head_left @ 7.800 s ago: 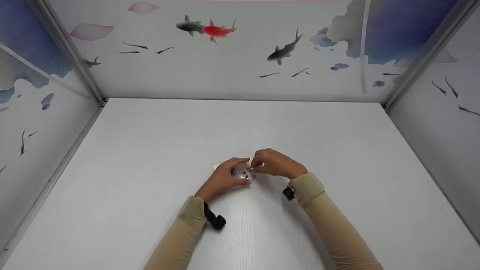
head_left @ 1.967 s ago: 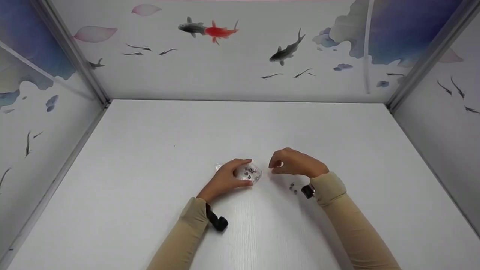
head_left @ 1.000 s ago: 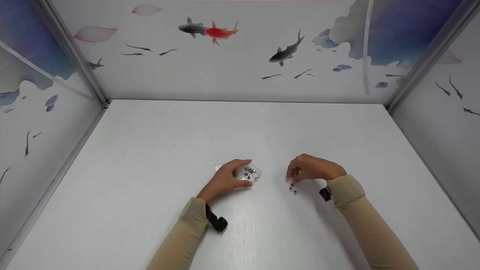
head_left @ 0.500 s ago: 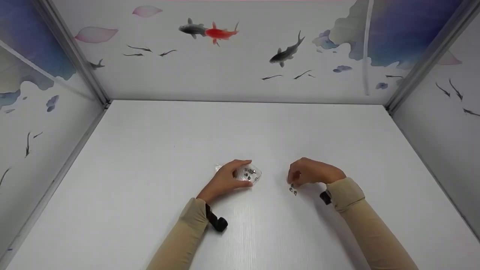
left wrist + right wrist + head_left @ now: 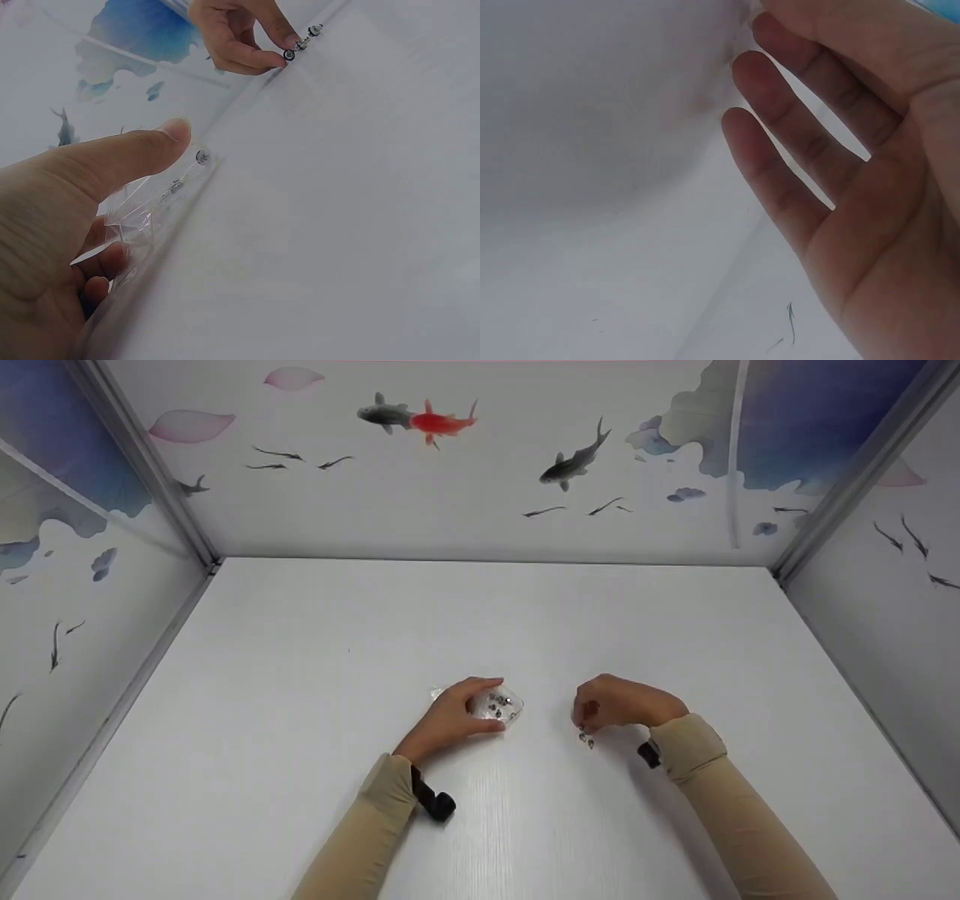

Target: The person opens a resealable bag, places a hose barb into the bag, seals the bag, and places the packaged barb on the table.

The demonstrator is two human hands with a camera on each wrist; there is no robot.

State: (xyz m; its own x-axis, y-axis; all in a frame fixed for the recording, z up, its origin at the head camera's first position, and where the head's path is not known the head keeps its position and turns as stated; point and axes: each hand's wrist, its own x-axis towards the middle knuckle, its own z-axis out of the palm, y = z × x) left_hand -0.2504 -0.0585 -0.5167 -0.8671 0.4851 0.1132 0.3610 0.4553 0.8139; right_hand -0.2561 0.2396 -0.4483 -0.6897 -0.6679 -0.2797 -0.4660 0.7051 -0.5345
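On the table, my left hand (image 5: 450,714) holds a clear plastic bag (image 5: 516,709), thumb and fingers spread round its two sides. Several small silver-and-dark metal pieces (image 5: 498,705) show inside the bag. To the right, my right hand (image 5: 626,703) reaches down with thumb and forefinger pinching a small metal piece (image 5: 289,55); two similar pieces (image 5: 315,31) lie beside its fingertips in a short row. In the right wrist view the other fingers (image 5: 761,82) are loosely spread, and the pinched piece is hidden.
The white table (image 5: 300,607) is bounded by a back panel (image 5: 480,510) and side panels printed with fish. A black wrist camera (image 5: 439,807) sits on the left wrist, another (image 5: 649,754) on the right.
My right hand was at the bag, then moved right and down to the pieces on the table, where it has stayed nearly still. The left hand keeps holding the bag in place.
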